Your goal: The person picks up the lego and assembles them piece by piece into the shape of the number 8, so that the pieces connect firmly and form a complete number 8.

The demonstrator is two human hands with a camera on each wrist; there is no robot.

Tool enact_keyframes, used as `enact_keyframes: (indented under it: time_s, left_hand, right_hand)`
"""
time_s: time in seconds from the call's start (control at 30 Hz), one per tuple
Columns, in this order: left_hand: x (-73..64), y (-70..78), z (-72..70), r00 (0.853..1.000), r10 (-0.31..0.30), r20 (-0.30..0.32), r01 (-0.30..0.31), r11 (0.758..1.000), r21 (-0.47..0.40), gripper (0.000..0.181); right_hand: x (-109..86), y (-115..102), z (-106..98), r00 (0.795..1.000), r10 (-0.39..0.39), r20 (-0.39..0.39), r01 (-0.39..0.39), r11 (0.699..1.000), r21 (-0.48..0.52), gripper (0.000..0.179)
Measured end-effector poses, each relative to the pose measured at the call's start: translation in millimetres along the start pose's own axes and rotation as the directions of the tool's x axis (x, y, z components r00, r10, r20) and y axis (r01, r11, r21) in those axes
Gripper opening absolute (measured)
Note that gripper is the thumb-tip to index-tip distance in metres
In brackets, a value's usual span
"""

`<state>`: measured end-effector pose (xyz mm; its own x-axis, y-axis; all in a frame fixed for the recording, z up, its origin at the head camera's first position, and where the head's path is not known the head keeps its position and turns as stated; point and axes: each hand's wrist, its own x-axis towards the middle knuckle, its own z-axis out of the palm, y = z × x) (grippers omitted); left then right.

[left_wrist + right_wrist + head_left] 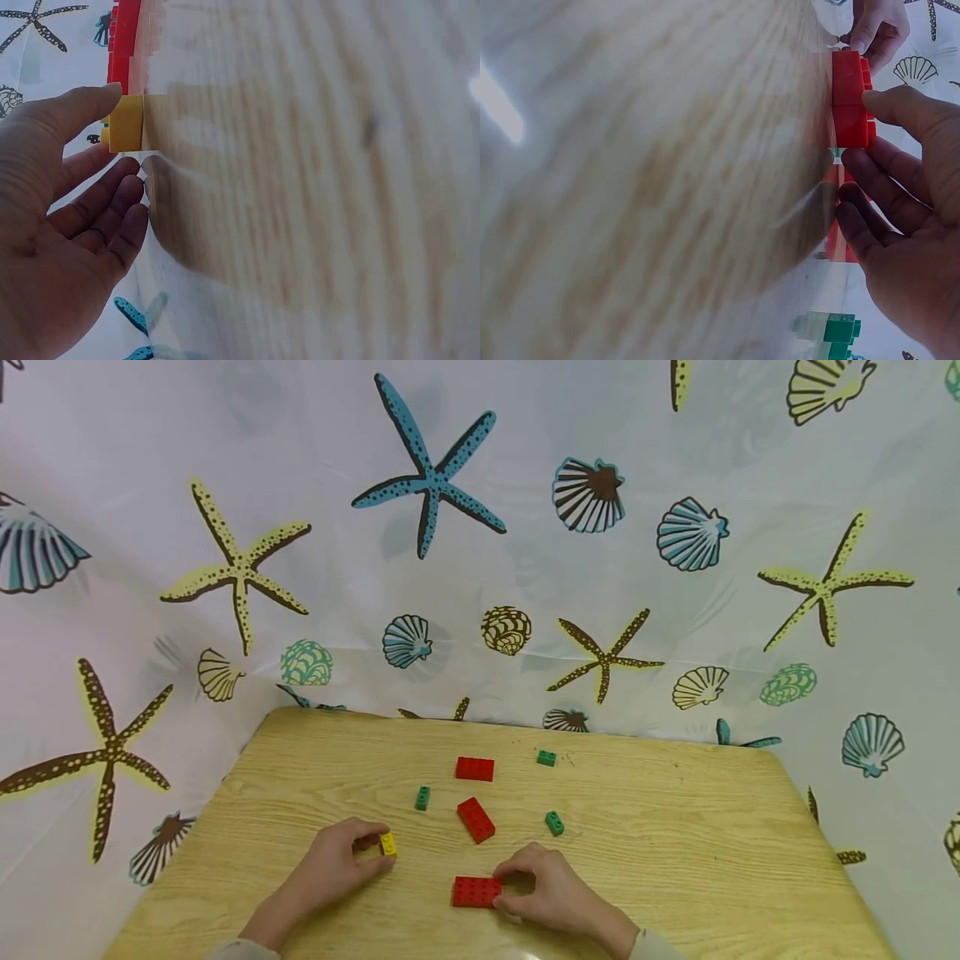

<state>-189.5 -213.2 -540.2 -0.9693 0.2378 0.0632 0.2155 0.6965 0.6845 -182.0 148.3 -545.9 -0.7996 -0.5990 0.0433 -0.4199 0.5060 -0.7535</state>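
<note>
The left hand [333, 860] is pinching a small yellow studded plastic brick [387, 844] on the light wooden table [675, 860]. The right hand [553, 893] is pinching the right end of a red rectangular plastic block [472, 892] there.

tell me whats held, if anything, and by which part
Left fingers pinch the yellow brick by opposite ends; right fingers grip the nearest red brick at its right end.
</note>
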Motion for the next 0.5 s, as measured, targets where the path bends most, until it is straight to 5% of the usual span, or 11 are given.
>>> enact_keyframes:
  time_s: [0.5]
  left_hand:
    - [-0.8, -0.7, 2.8, 0.999, 0.008, -0.032, -0.008, 1.0, 0.002, 0.036]
  right_hand:
    - [1.1, -0.1, -1.3, 1.0, -0.005, 0.01, 0.005, 1.0, -0.005, 0.023]
